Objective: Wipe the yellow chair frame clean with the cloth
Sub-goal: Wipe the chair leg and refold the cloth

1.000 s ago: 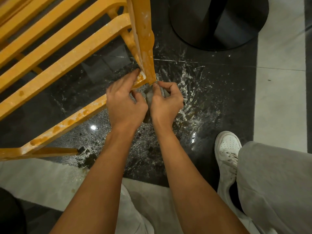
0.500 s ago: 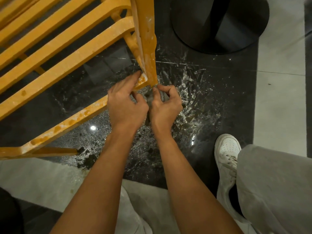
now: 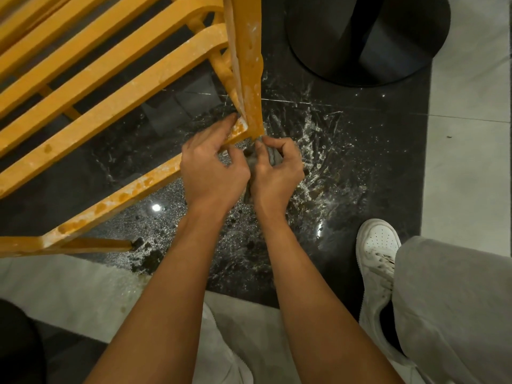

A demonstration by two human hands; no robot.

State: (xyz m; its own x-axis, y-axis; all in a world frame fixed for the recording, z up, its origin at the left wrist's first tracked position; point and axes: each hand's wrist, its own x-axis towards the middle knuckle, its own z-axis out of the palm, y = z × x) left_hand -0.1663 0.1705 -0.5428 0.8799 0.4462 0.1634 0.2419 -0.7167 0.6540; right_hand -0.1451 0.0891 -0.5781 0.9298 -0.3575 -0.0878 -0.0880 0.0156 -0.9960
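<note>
From where I sit, the job looks barely begun. The chair frame [image 3: 110,112] is streaked with pale residue and darker orange blotches along nearly every slat, and the rail [image 3: 119,200] running away from the corner [image 3: 250,131] toward my left carries the heaviest spotting. I judge that only the corner itself is being worked; I can't see any stretch of frame that reads as properly clean.

My left hand [image 3: 213,173] sits just short of the corner, fingers laid over the end of the rail and thumb tucked under, gripping it to steady the chair. My right hand [image 3: 277,176] is just below the corner, fingers curled round the grey cloth [image 3: 273,159], which is bunched small and pushed up against the foot of the leg. The dark floor [image 3: 346,167] around the corner is spattered white, a black table base [image 3: 360,37] stands beyond it, and my white shoe [image 3: 376,245] is well to the near right.

Against the frame a second ago, very little differs: both hands are at the same corner with the same grips, and the residue looks unchanged.
</note>
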